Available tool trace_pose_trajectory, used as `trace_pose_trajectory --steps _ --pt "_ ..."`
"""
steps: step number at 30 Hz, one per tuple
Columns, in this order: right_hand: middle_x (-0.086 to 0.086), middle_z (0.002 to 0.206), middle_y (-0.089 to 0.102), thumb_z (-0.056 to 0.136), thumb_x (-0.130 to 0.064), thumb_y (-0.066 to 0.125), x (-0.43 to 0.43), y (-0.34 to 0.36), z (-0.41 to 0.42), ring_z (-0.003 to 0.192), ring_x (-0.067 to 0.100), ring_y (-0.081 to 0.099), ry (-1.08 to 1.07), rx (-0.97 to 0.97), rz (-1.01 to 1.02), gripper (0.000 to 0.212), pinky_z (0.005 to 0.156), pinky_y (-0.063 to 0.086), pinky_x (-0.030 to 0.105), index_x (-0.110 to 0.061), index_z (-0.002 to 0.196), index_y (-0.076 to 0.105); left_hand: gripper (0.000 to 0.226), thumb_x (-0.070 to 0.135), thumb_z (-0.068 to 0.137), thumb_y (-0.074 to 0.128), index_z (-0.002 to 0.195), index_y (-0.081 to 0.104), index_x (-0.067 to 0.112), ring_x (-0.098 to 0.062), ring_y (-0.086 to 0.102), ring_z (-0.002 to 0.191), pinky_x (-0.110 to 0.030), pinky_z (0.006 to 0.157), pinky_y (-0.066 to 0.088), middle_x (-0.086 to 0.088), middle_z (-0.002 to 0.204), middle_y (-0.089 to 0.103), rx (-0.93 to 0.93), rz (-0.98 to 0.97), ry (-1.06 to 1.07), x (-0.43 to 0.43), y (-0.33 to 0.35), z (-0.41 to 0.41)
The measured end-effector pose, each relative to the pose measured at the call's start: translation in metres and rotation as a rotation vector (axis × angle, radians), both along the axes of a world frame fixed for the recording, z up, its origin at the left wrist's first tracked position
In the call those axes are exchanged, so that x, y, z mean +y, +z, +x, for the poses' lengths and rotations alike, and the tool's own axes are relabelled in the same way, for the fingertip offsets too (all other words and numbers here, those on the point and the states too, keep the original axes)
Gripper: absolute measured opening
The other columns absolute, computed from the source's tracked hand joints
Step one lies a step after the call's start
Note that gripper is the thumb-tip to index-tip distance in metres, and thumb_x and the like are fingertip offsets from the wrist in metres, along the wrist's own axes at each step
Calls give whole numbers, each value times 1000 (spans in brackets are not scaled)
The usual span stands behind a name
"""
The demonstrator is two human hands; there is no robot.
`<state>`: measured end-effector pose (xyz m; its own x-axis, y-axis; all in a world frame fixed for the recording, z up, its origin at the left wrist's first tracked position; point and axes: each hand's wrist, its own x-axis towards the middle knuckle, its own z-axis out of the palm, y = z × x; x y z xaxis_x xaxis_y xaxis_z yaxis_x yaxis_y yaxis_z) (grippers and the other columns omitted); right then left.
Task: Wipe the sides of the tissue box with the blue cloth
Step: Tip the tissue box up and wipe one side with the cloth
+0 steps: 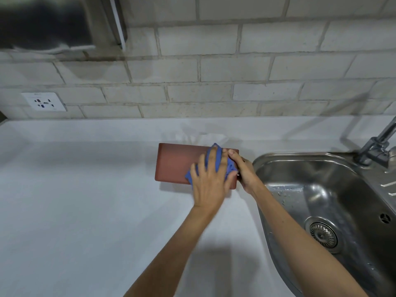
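A reddish-brown tissue box (173,162) stands on the white counter (85,200), its long front side facing me. White tissue (211,138) sticks up behind its top edge. My left hand (209,181) presses a blue cloth (218,156) flat against the right part of that front side, fingers spread over the cloth. My right hand (244,170) grips the box's right end, thumb on the top edge.
A steel sink (321,189) with water drops lies just right of the box, its tap (377,144) at the far right. A tiled wall (214,71) with a socket (44,101) runs behind the counter. A dark dispenser (42,24) hangs upper left.
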<state>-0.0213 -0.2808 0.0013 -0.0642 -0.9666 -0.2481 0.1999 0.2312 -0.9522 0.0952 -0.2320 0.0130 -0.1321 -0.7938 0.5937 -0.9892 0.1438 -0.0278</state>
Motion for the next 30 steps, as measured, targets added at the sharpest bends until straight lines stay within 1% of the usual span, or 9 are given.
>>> trace_pose_trajectory --steps 5,9,14,16,18,20,22,26,30 --pt "-2 89 66 82 -46 61 -1 1 -1 79 11 62 14 50 38 45 58 48 19 -12 112 59 48 42 88 49 125 62 14 -37 64 101 -47 83 50 -18 127 62 259 10 282 -23 5 55" --pt "-2 87 66 82 -47 60 0 -1 -1 76 11 62 14 68 33 41 56 48 18 -14 106 60 49 38 88 56 127 60 10 -39 63 103 -49 86 48 -20 129 60 441 62 356 -24 11 28" --pt "1 84 71 83 -41 62 2 -1 1 69 6 68 -18 13 1 33 56 52 15 -12 98 66 58 47 85 38 130 58 16 -29 64 106 -41 87 51 -9 134 60 233 145 15 8 0 -20" --pt "7 90 71 83 -38 63 6 -4 3 78 11 69 -38 5 -14 36 69 55 21 -7 101 66 59 48 84 40 132 57 18 -28 64 108 -41 87 50 -7 135 59 129 73 -99 13 -9 -11" --pt "13 109 68 78 -40 68 10 -4 12 98 20 66 -94 54 -19 60 91 53 32 -2 123 55 58 47 85 40 132 57 18 -31 63 110 -45 90 49 -10 135 58 127 33 -81 13 -16 1" --pt "11 135 55 70 -45 74 18 -2 26 122 22 54 -186 186 -46 91 106 42 36 -11 144 32 57 45 90 38 136 52 14 -36 57 117 -49 93 46 -16 140 53 393 69 67 13 -14 6" --pt "7 144 41 64 -50 77 28 0 42 130 17 43 -235 293 -127 106 107 37 28 -22 149 20 54 39 96 38 144 38 15 -37 42 131 -50 102 38 -16 150 37 773 145 182 12 -8 7" --pt "3 135 31 74 -45 71 48 -5 63 121 13 42 -278 314 -279 80 87 32 6 -31 142 31 60 45 98 33 151 20 19 -31 21 140 -49 113 29 -8 157 17 1250 318 214 8 2 21" --pt "12 146 18 80 -41 63 73 -10 77 136 19 30 -281 329 -381 81 105 32 17 -25 148 21 86 63 83 50 149 21 17 -33 22 140 -48 113 28 -9 154 20 1362 464 208 15 10 34"
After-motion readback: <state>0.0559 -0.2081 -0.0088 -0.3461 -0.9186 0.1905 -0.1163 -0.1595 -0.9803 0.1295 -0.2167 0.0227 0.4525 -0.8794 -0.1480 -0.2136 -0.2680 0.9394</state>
